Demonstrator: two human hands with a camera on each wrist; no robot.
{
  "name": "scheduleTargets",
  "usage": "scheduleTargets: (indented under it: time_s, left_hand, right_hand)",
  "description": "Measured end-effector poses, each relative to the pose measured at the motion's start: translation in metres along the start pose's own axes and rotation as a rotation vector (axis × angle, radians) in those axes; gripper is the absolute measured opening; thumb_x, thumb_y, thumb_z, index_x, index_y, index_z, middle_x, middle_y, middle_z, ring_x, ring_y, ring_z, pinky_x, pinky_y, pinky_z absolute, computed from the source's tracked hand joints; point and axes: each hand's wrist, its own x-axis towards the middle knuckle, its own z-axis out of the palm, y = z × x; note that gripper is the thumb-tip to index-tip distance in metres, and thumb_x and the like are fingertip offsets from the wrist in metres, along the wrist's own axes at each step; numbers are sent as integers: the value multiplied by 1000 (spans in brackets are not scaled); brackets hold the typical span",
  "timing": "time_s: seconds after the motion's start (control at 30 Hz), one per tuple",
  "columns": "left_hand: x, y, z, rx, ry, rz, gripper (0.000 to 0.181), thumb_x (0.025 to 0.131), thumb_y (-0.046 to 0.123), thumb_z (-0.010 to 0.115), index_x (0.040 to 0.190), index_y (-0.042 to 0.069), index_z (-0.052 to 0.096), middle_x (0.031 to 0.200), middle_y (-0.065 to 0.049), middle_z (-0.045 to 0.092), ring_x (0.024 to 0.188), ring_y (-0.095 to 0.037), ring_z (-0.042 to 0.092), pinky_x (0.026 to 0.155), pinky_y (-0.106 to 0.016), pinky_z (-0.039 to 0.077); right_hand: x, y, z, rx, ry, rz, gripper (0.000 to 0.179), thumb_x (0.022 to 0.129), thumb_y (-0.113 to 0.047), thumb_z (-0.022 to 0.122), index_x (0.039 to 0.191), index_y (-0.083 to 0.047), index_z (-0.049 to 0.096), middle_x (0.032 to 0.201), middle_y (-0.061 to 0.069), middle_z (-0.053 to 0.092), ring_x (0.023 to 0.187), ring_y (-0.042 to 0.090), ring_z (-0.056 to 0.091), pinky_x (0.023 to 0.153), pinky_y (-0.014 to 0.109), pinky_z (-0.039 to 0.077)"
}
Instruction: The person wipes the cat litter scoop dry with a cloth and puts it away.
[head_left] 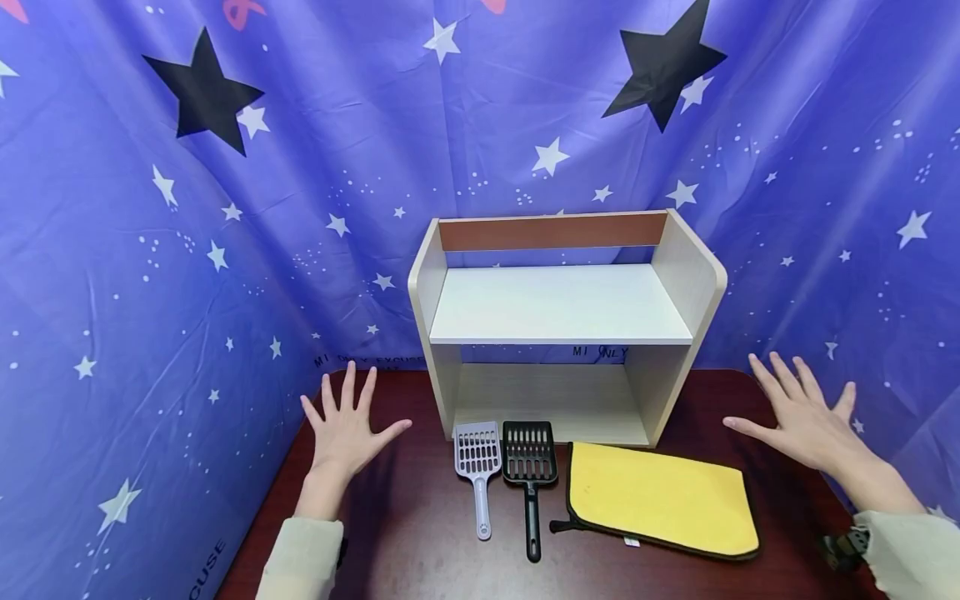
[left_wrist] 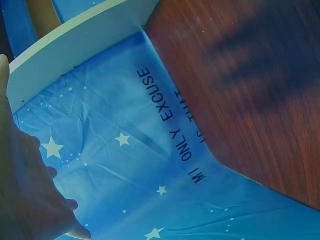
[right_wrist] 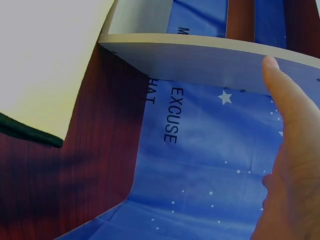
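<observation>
My left hand [head_left: 343, 439] hovers left of the shelf with its fingers spread, holding nothing. On the other side, my right hand [head_left: 810, 425] is likewise spread and bare, above the table's right part. Between the hands lie a grey slotted litter scoop [head_left: 477, 447] and a black slotted litter scoop [head_left: 529, 451], side by side with handles toward me. Right of them a yellow zippered pouch [head_left: 660, 497] with black edging lies flat, nearest to my right hand. In the right wrist view, part of the pouch [right_wrist: 45, 60] appears at the left.
A two-tier wooden shelf [head_left: 561, 305] stands at the back of the dark red table [head_left: 420, 550], its boards bare. The scoop heads lie at its lower front edge. A blue star-patterned curtain [head_left: 300, 208] surrounds the table at the back and sides.
</observation>
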Motion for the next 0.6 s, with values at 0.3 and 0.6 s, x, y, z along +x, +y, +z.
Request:
scheduleTargets:
  time_s: [0.3,0.6]
  left_hand:
    - [-7,7,5,-5,12,13,106,77,80,58,160,27,20,169,-12,10,151,-52,2,111,-81,-2]
    - [-15,11,13,-13,5,17,107,76,81,58,160,27,18,168,-12,11,151,-52,3,112,-80,-2]
  right_hand:
    - [-1,-3,4,21,0,-8,110,85,-65,63,161,-20,-2,165,27,2,151,47,-15,95,87,-21]
    - [-2,-4,10,11,10,-10,110,84,-66,64,161,-20,-1,165,27,3,152,45,-11,99,87,-16]
